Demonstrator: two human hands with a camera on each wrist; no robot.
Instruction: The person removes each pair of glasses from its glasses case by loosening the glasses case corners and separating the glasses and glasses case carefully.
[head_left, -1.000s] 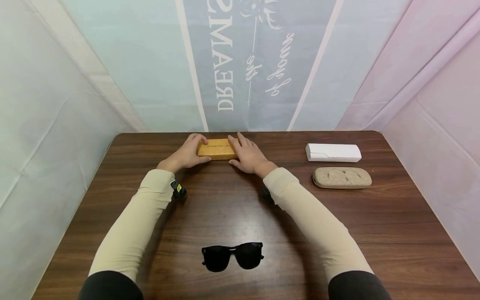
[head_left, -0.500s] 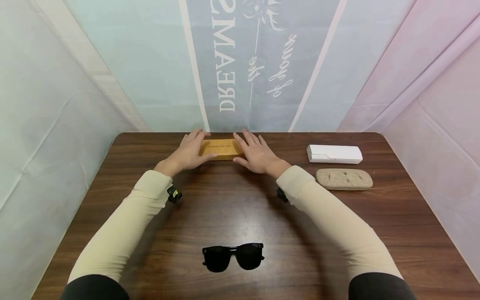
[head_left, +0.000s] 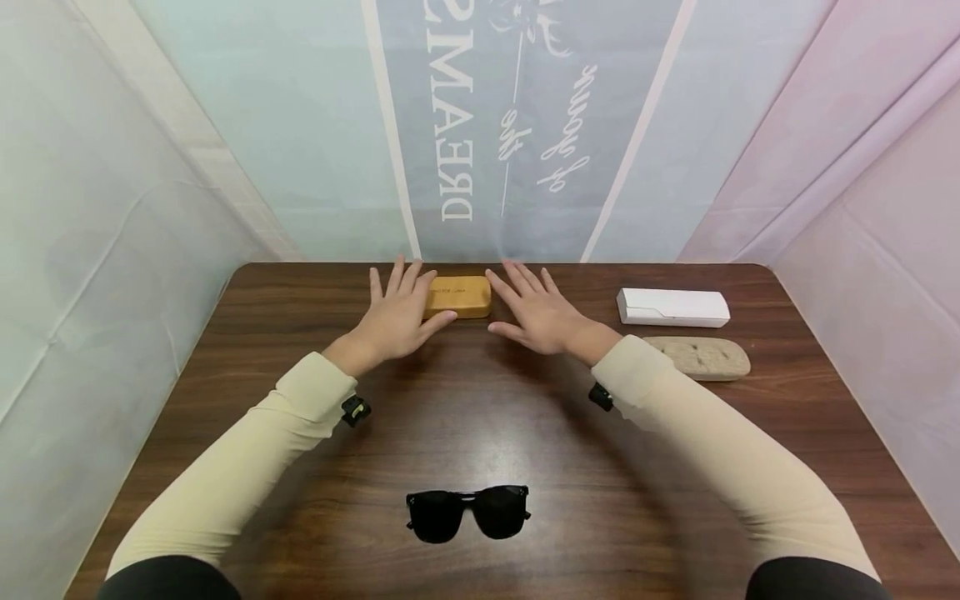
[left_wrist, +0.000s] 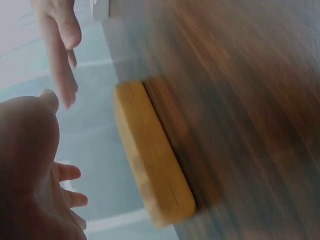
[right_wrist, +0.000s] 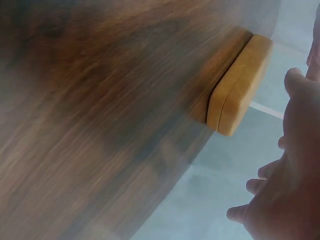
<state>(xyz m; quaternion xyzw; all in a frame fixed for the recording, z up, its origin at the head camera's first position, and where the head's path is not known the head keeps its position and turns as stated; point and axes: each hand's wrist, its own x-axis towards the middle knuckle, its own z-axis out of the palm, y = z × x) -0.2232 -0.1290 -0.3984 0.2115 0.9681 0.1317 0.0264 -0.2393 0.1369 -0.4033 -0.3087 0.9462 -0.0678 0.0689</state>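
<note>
A yellow hard case (head_left: 463, 297) with small dark lettering, probably a glasses case, lies near the table's back edge. In both wrist views a thin seam runs along the side of the yellow case (left_wrist: 150, 150). My left hand (head_left: 397, 317), fingers spread, is raised over its left end and covers part of it in the head view. The right hand (head_left: 543, 315) hovers just off its right end, fingers also spread and holding nothing. Both wrist views show air between palms and case. Black sunglasses (head_left: 468, 513) lie on the table's near side, lenses toward me.
At the back right of the brown wooden table (head_left: 480, 417) lies a white oblong case (head_left: 673, 307). A beige fabric-covered case (head_left: 705, 358) sits in front of it, partly behind my right sleeve. Hanging cloth (head_left: 315, 167) stands close behind the table.
Both hands have let go of the yellow case's ends. Their fingers have spread and lifted, and the right hand has moved off to the right. The case stays by the back edge.
</note>
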